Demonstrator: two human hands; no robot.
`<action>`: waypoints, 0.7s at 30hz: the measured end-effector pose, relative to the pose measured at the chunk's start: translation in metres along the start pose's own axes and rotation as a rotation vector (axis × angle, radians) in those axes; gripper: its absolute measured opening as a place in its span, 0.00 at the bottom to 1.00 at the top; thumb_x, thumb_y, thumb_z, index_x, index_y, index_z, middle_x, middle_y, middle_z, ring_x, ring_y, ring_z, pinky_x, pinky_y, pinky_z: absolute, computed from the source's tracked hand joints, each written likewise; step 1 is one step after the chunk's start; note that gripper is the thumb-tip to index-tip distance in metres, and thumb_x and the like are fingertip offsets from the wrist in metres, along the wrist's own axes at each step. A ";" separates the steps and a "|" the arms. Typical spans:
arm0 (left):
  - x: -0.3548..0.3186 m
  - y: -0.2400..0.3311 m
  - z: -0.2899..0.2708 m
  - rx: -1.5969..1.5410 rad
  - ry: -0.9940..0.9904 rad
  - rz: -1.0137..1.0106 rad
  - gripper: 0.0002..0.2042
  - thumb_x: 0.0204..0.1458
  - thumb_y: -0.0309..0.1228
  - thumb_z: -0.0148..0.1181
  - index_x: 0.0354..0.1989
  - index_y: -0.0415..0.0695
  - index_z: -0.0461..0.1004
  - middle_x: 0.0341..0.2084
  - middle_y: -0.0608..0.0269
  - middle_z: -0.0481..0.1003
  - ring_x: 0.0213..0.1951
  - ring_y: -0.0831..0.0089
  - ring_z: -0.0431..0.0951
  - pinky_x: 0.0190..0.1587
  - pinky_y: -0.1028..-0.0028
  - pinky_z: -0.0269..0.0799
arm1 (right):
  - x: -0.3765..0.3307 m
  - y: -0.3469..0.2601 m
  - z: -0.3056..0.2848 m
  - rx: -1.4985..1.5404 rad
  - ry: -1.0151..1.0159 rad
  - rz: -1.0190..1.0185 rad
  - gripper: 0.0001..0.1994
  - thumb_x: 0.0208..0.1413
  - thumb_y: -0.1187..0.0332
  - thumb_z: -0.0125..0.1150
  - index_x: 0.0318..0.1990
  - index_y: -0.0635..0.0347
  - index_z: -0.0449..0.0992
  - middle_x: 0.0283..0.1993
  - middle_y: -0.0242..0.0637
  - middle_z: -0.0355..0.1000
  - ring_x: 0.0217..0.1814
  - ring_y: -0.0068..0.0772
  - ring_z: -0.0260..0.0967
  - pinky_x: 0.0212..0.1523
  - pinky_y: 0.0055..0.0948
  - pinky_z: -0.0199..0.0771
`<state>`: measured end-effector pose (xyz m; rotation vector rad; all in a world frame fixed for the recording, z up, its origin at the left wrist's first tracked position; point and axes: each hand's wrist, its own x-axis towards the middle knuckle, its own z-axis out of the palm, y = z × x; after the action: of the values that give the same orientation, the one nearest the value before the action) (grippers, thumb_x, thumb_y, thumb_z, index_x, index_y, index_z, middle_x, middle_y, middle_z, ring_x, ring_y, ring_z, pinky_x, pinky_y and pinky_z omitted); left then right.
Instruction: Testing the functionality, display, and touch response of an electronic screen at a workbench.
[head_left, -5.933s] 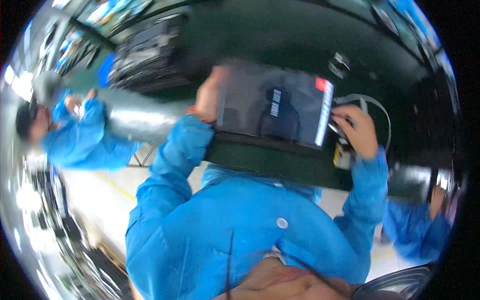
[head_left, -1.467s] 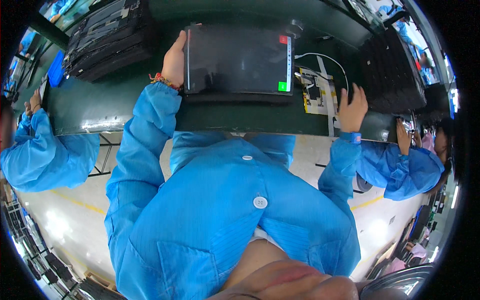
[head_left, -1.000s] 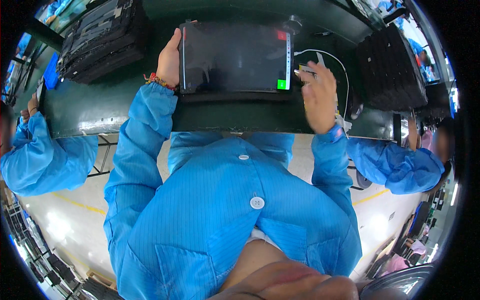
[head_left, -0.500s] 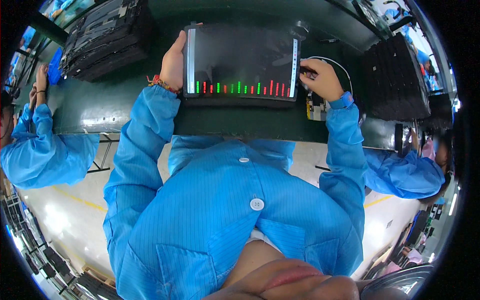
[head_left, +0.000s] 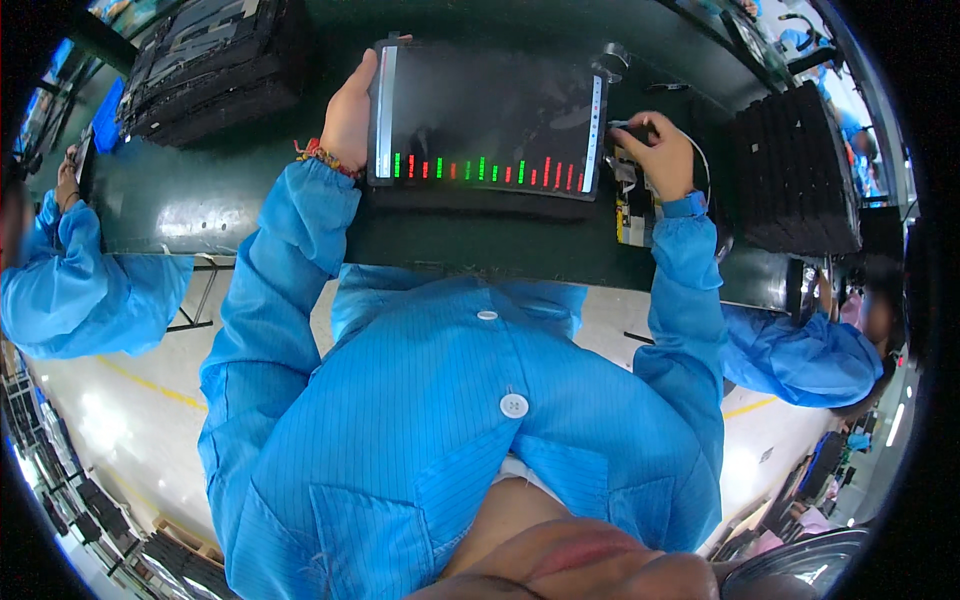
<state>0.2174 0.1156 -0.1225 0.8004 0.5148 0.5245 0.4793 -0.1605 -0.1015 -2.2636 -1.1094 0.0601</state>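
A flat dark screen panel [head_left: 490, 115], lit with a row of red and green bars and a pale strip at each side, is held tilted over the bench. My left hand [head_left: 348, 120] grips its left edge, thumb along the front and the other fingers hidden behind. Close beside the panel's right edge, my right hand [head_left: 662, 155] pinches the end of a white cable [head_left: 705, 160], whose tip is mostly covered by my fingers. Below that hand lies a small board with yellow edges and silver parts [head_left: 632, 215].
The dark green bench [head_left: 190, 210] carries a stack of black panels [head_left: 215, 75] at the left and another stack [head_left: 795, 170] at the right. A blue item [head_left: 108, 118] stands beside the left stack. People in blue work at both sides [head_left: 90, 290].
My right hand has shifted slightly right and its fingers now show a small gap from the panel's edge. The panel stays in my left hand. The left co-worker's hands have moved.
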 end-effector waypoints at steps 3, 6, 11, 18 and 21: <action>-0.001 0.000 -0.001 0.013 -0.048 -0.023 0.21 0.60 0.44 0.39 0.56 0.45 0.64 0.45 0.56 0.73 0.41 0.65 0.75 0.47 0.69 0.70 | -0.001 -0.016 -0.005 -0.229 0.355 -0.186 0.13 0.46 0.64 0.64 0.36 0.61 0.73 0.45 0.40 0.69 0.46 0.34 0.65 0.43 0.32 0.66; -0.007 0.003 0.010 -0.013 -0.070 0.026 0.21 0.60 0.45 0.40 0.51 0.43 0.67 0.41 0.57 0.74 0.38 0.67 0.75 0.43 0.70 0.70 | -0.010 -0.037 -0.007 -0.246 0.432 -0.368 0.09 0.47 0.67 0.61 0.33 0.61 0.72 0.51 0.42 0.67 0.54 0.42 0.62 0.52 0.37 0.62; -0.006 0.001 0.006 0.004 -0.039 0.052 0.20 0.60 0.44 0.40 0.48 0.43 0.70 0.37 0.61 0.76 0.34 0.70 0.75 0.39 0.73 0.71 | -0.053 -0.094 0.003 -0.254 -0.072 -0.853 0.04 0.45 0.69 0.59 0.29 0.56 0.74 0.49 0.32 0.70 0.56 0.39 0.62 0.58 0.45 0.56; -0.006 0.002 0.012 -0.020 -0.055 0.045 0.19 0.61 0.43 0.38 0.51 0.44 0.69 0.38 0.61 0.76 0.35 0.70 0.75 0.40 0.73 0.70 | -0.061 -0.097 0.009 -0.229 -0.123 -0.915 0.06 0.44 0.70 0.60 0.31 0.58 0.75 0.48 0.30 0.70 0.57 0.38 0.61 0.59 0.45 0.56; -0.009 0.002 0.017 -0.049 -0.072 0.055 0.19 0.61 0.42 0.38 0.50 0.44 0.69 0.40 0.60 0.75 0.36 0.69 0.75 0.41 0.73 0.70 | -0.061 -0.097 0.012 -0.223 -0.125 -0.916 0.05 0.43 0.70 0.60 0.30 0.58 0.75 0.48 0.30 0.70 0.57 0.38 0.61 0.59 0.46 0.57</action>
<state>0.2200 0.1024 -0.1087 0.7853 0.4132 0.5551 0.3680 -0.1542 -0.0725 -1.7292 -2.1954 -0.3076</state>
